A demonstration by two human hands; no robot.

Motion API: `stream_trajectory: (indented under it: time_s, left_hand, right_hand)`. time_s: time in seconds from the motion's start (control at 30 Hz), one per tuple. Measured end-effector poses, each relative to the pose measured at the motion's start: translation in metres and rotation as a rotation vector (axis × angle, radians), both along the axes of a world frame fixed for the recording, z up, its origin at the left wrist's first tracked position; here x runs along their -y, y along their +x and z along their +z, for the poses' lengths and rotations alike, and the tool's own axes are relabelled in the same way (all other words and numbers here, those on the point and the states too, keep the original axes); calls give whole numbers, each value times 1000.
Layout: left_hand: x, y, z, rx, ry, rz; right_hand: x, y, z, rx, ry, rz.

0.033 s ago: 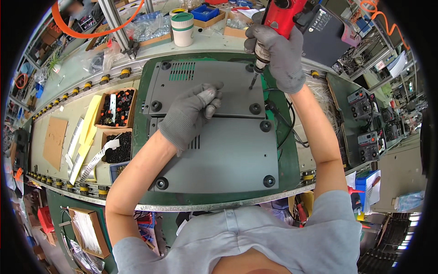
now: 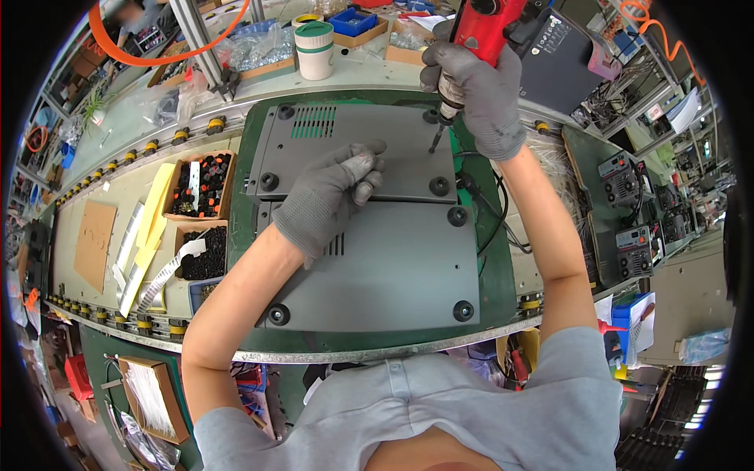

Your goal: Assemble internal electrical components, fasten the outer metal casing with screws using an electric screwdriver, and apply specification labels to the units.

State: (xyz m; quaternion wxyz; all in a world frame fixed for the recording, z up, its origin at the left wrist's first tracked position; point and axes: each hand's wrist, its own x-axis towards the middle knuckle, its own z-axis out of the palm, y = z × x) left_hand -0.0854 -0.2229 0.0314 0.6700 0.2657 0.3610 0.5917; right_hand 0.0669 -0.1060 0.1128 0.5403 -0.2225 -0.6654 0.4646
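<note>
Gripping the red driver [image 2: 480,38] at 1 o'clock, right hand [image 2: 492,102] should square the bit [image 2: 436,142] to the grey panel [image 2: 393,133]; left hand [image 2: 334,188] half-curled, can't tell if holding anything.

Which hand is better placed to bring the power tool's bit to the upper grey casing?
Probably the right hand: it grips the red power tool, whose bit points toward the upper grey casing. The left hand, curled above it, shows no tool.

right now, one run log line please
left grey-gloved hand: curled over far flat dark-grey casing, contents unclear | right grey-gloved hand: gripping red power screwdriver | slim metal bit: over same casing
</note>
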Motion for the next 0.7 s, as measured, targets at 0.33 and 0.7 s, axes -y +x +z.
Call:
stream_trajectory:
  time_s: [0.33, 0.7]
  left_hand:
    - [38, 4, 20, 38, -48, -40]
    - [91, 44, 20, 146, -34, -234]
  right_hand:
    - [9, -3, 9, 95, 10, -9]
    - [128, 46, 44, -549, 240, 55]
